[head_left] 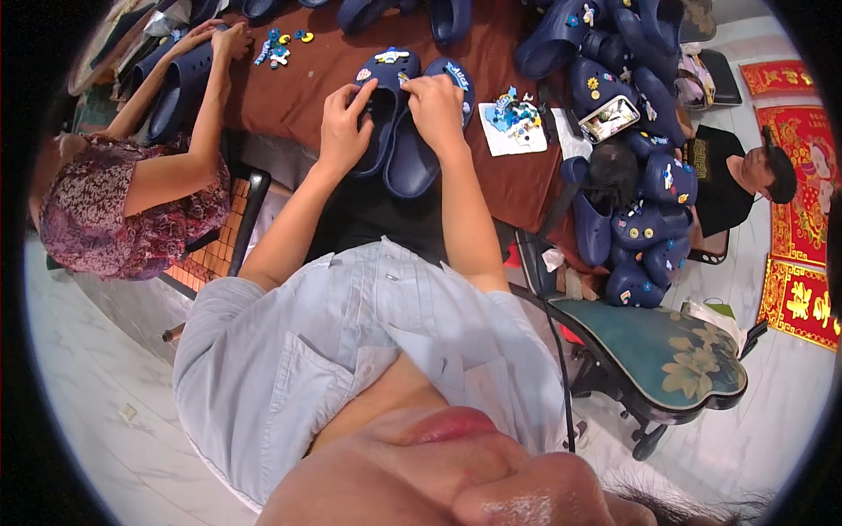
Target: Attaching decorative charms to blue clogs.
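Here both hands' fingers [364, 92] pinch closed on navy clogs [399, 123].

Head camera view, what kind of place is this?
Probably a small workshop where clogs get decorated. The hands, left and right, work on a navy pair on a brown table, beside a charm pile and a clog heap.

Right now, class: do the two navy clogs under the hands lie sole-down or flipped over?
Sole-down: both navy clogs show their foot openings and charm-studded tops facing up.
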Motion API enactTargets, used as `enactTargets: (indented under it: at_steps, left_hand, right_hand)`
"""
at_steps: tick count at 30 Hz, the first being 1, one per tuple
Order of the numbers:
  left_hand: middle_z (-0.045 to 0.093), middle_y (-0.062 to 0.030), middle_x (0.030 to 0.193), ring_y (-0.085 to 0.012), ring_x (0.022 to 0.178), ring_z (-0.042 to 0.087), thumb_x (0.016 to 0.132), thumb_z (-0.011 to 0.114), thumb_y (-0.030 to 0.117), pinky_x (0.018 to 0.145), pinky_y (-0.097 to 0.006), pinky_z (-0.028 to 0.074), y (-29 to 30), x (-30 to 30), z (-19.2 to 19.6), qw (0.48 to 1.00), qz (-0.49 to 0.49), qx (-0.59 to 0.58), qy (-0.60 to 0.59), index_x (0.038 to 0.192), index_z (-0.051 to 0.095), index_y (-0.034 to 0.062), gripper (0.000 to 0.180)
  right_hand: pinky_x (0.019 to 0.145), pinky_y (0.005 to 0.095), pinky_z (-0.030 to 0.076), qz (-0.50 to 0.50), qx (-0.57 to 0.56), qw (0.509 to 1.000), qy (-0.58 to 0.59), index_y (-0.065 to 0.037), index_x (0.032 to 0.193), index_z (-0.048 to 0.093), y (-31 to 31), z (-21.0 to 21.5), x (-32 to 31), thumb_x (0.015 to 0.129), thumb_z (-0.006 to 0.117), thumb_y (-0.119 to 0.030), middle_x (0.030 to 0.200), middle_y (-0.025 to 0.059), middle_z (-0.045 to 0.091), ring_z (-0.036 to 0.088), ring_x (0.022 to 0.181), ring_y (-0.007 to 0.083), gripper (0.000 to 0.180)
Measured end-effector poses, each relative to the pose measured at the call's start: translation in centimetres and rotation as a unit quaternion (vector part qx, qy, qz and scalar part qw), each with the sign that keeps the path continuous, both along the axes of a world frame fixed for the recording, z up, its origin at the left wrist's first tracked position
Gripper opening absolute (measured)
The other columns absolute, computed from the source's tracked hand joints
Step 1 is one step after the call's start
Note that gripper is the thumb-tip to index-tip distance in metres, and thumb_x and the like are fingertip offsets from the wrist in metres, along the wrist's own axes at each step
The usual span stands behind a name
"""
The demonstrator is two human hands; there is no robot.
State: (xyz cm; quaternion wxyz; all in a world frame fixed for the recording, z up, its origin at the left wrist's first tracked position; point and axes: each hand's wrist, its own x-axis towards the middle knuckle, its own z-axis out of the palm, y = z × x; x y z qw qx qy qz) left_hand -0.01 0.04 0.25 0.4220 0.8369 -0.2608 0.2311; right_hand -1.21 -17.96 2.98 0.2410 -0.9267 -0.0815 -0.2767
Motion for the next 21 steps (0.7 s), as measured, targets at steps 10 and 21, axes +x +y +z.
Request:
enactTargets:
  at_steps: [10,21]
  left_hand:
    - [0.056,-0.0167,0.109,-0.0365,0.107,0.055,0.067,0.067,-0.005,0.092,-0.045,0.046,-1.1,-3.8,2.6,0.989,-0.082,0.064,-0.107,0.111,0.067,0.0083,0.046]
    - [0.054,-0.0209,0.113,-0.0360,0.105,0.054,0.075,0.068,0.006,0.086,-0.041,0.051,-4.6,-4.7,4.1,0.989,0.014,0.138,-0.055,0.116,0.066,0.0117,0.042]
  right_hand:
    - [0.089,0.0422,0.043,-0.166,0.158,0.965,-0.130,-0.002,0.091,0.068,-4.3,-2.6,-7.5,0.079,0.059,0.002,0.092,0.0123,0.067,0.058,0.093,0.0337,0.016]
    - [0.083,0.0423,0.047,-0.220,0.206,0.949,-0.094,0.000,0.089,0.069,-5.9,-6.6,-11.4,0.079,0.057,0.002,0.089,0.0129,0.067,0.057,0.092,0.0315,0.016]
